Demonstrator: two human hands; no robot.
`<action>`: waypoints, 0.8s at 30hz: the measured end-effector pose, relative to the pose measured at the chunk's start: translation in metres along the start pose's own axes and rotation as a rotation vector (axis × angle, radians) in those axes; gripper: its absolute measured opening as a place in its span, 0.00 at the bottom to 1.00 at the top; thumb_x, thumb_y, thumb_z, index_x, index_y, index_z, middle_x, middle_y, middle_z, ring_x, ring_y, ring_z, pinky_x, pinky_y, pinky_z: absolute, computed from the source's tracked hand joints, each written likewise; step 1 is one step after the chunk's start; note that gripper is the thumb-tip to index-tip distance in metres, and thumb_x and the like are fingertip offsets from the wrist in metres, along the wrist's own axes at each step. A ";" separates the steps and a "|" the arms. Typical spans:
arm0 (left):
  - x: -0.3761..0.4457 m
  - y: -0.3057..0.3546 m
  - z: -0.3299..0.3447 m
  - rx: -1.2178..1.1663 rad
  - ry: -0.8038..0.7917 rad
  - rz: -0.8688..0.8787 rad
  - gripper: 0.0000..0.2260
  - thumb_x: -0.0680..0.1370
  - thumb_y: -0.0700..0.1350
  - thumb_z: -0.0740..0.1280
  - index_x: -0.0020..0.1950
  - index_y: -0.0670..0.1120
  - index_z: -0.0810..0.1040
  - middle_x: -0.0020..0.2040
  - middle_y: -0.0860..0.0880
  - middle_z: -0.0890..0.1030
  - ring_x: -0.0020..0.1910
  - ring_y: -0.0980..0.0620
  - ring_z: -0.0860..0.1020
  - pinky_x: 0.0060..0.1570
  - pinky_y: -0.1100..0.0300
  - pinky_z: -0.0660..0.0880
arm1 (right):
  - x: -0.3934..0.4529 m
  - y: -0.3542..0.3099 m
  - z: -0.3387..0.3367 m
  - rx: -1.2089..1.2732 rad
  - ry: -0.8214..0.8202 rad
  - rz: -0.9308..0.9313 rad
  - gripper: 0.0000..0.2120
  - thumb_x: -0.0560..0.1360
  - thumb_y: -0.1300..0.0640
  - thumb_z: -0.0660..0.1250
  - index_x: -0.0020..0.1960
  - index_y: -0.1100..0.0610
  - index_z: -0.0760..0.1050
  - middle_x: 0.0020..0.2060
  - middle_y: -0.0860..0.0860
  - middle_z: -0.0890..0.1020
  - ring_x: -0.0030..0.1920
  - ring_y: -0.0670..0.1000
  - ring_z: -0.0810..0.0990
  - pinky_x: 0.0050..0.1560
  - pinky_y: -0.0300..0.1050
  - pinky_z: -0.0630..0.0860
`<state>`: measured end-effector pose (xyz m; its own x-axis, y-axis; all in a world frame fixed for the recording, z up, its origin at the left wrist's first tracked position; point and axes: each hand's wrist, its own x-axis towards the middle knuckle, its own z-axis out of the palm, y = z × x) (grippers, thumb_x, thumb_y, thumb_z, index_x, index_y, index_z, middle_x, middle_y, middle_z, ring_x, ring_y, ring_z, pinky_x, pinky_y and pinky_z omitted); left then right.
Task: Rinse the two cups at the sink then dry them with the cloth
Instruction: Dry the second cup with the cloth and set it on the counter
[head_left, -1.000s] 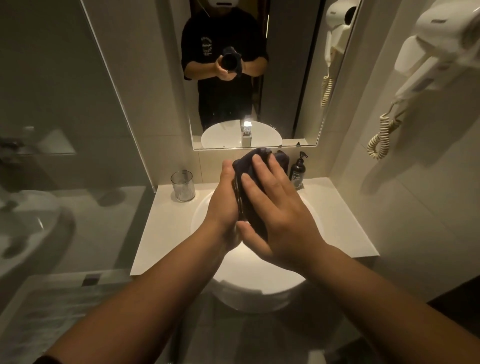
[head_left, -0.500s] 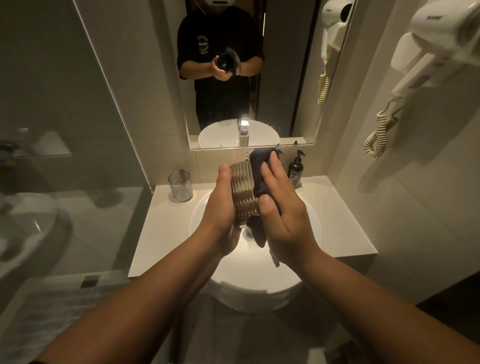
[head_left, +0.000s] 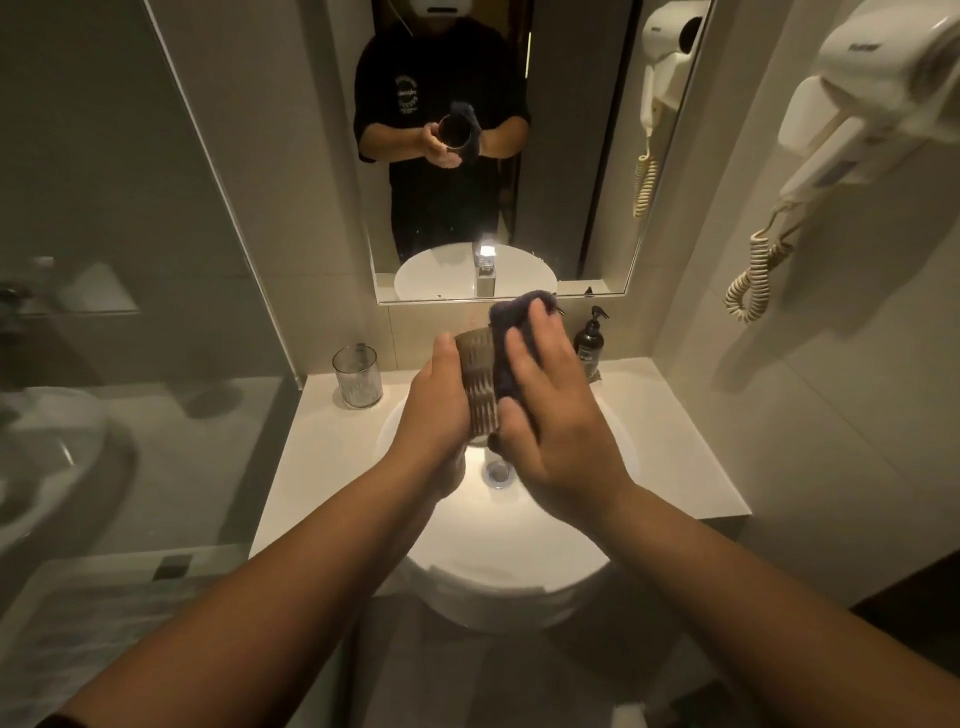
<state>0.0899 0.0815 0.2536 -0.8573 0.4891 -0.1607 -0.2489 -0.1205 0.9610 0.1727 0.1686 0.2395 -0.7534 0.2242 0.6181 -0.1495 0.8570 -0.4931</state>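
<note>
A ribbed glass cup (head_left: 479, 382) is held above the white round sink (head_left: 597, 499), tilted with its mouth away from me. My left hand (head_left: 436, 410) grips its left side. My right hand (head_left: 550, 415) presses a dark cloth (head_left: 511, 338) against the cup's right side and rim. The second ribbed glass cup (head_left: 357, 375) stands upright on the white counter (head_left: 311, 457), left of the sink and apart from both hands. The tap is hidden behind the cloth and hands.
A dark pump bottle (head_left: 589, 340) stands at the back right of the counter. A mirror (head_left: 571, 156) hangs above the sink. A glass shower panel (head_left: 156, 260) borders the counter on the left. A wall hair dryer (head_left: 857, 114) with coiled cord hangs on the right.
The cloth covered the cup a second ago; now the cup's ribbed side shows on the left. My right hand has shifted the cloth around to the cup's right side and rim.
</note>
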 end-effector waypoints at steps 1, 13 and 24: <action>-0.001 -0.001 0.001 -0.035 -0.032 -0.003 0.25 0.84 0.62 0.47 0.54 0.52 0.82 0.47 0.49 0.88 0.49 0.53 0.86 0.58 0.48 0.80 | 0.000 0.000 0.000 -0.102 -0.013 -0.091 0.26 0.79 0.54 0.56 0.75 0.61 0.60 0.76 0.58 0.57 0.77 0.57 0.51 0.74 0.56 0.57; -0.004 -0.002 0.005 -0.131 -0.132 -0.016 0.28 0.82 0.66 0.47 0.57 0.55 0.83 0.54 0.49 0.87 0.55 0.51 0.85 0.58 0.52 0.78 | -0.002 0.000 0.000 0.053 0.079 -0.125 0.24 0.77 0.56 0.55 0.72 0.62 0.64 0.75 0.56 0.58 0.77 0.55 0.52 0.75 0.55 0.57; 0.010 0.009 -0.006 -0.171 -0.172 -0.064 0.36 0.79 0.71 0.47 0.70 0.47 0.76 0.66 0.39 0.80 0.65 0.41 0.79 0.69 0.41 0.72 | 0.014 -0.005 -0.006 0.510 0.072 0.219 0.27 0.78 0.56 0.53 0.77 0.54 0.55 0.77 0.49 0.57 0.76 0.43 0.55 0.75 0.51 0.59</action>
<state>0.0765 0.0798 0.2598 -0.7515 0.6387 -0.1652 -0.3852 -0.2216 0.8958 0.1672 0.1706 0.2543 -0.7587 0.4179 0.4998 -0.2993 0.4577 -0.8372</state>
